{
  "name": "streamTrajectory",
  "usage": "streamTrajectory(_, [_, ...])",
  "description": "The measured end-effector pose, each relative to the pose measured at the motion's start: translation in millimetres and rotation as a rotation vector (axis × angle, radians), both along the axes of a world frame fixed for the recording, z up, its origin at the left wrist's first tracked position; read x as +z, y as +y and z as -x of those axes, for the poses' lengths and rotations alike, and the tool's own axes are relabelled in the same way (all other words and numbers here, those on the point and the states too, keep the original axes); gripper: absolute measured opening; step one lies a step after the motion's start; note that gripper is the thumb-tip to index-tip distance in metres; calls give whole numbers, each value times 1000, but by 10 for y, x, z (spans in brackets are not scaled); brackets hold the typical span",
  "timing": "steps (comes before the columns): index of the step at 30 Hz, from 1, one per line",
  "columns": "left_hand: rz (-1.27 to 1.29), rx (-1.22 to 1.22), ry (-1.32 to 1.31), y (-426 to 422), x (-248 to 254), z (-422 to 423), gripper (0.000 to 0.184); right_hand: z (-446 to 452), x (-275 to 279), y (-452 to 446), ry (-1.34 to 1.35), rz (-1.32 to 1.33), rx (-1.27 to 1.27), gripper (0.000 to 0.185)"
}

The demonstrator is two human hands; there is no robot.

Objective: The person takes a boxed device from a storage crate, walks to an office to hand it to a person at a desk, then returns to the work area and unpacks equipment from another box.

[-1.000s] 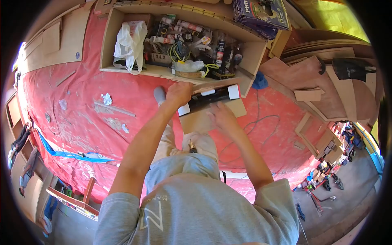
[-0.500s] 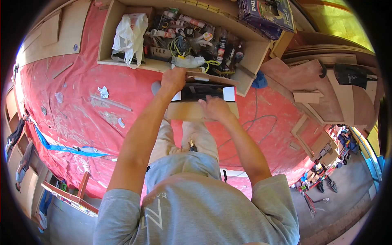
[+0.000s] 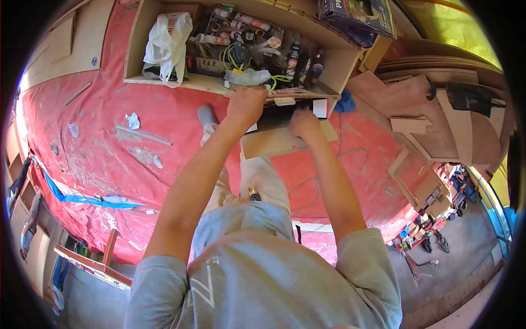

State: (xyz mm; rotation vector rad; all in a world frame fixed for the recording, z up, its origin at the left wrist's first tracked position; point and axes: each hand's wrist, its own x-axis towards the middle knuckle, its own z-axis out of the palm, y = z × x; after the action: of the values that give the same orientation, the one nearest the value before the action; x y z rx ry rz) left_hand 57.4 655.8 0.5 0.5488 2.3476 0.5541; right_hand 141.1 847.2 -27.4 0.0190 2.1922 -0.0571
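Observation:
Between my hands is an open cardboard box [image 3: 263, 143], tilted, with a brown front flap, a dark inside and white side tabs. My left hand [image 3: 246, 107] is closed on its upper left edge, close to the front wall of a wooden crate [image 3: 205, 86]. Curled at the front rim of the box is my right hand [image 3: 304, 124], its fingertips partly hidden in the dark opening. What lies inside the box is too dark to make out.
The crate holds tubes, bottles, a coiled yellow-green cable [image 3: 234, 55] and a white plastic bag [image 3: 168, 46]. A purple printed box [image 3: 356, 22] stands at its right end. Wood panels [image 3: 438, 109] lie at right. Red sheeting [image 3: 109, 159] covers the floor, with scraps on it.
The box has shifted right and tilted, its right side rising. My right hand has moved up and right, and its fingers have curled in. My left hand has moved slightly right.

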Motion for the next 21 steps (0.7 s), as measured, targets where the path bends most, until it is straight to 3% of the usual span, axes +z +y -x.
streamTrajectory(6, [80,-21,36,192,-38,218,17,483,-189,-25,-311,-16,23,32])
streamTrajectory(7, [87,-12,58,196,-50,251,17,513,-369,-14,-457,47,67,33])
streamTrajectory(12, [93,51,29,142,-106,201,14,230,-484,34,-384,249,-59,39])
streamTrajectory(18, [137,-6,35,243,35,213,15,213,61,-145,-407,290,-162,50])
streamTrajectory(21, [121,-51,27,211,-37,185,16,-71,94,-74,-194,335,-279,41])
